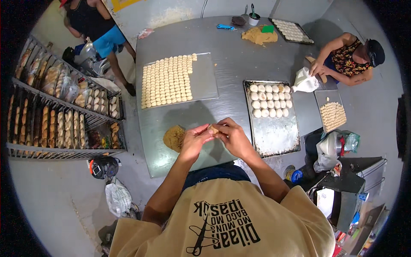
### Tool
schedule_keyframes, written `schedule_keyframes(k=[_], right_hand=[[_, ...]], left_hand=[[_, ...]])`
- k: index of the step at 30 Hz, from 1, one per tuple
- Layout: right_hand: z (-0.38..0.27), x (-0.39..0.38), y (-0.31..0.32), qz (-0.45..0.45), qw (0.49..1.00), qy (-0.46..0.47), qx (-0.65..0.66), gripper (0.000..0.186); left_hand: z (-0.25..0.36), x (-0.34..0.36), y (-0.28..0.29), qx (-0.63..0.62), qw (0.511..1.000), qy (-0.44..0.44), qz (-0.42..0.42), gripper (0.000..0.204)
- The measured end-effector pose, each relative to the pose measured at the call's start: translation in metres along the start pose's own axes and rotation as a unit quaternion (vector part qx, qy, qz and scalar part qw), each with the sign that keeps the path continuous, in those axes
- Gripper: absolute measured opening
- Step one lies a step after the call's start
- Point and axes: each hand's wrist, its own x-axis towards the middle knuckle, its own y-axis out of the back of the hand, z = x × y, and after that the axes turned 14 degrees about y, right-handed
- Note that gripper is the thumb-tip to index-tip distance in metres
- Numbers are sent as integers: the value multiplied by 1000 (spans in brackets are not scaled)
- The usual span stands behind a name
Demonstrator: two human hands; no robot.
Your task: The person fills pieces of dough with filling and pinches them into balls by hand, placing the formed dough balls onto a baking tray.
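Head cam: L hand point(195, 141) & R hand point(233, 138), grip narrow on dough point(212, 129); pinch gently, evenly, over worktop point(231, 55).

- A small, pale-tan dough piece point(212, 129) was pinched between the left hand point(195, 140) and right hand point(231, 138).
- A brown, partly crumbly mound point(173, 138) lay by the left hand.

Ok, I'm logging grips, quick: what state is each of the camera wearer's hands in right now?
Left hand: closed, fingertips pinching a small tan piece.
Right hand: closed, fingers on the same piece.
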Motion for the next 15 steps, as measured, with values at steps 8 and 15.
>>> schedule_keyframes(k=[8, 15], right_hand=[[50, -5, 13, 32, 837, -332, 433, 63], [55, 10, 2, -17, 837, -325, 439, 41]], left_hand=[[3, 3, -13, -20, 1000, -6, -20, 51], [-5, 23, -2, 16, 998, -43, 36, 47]])
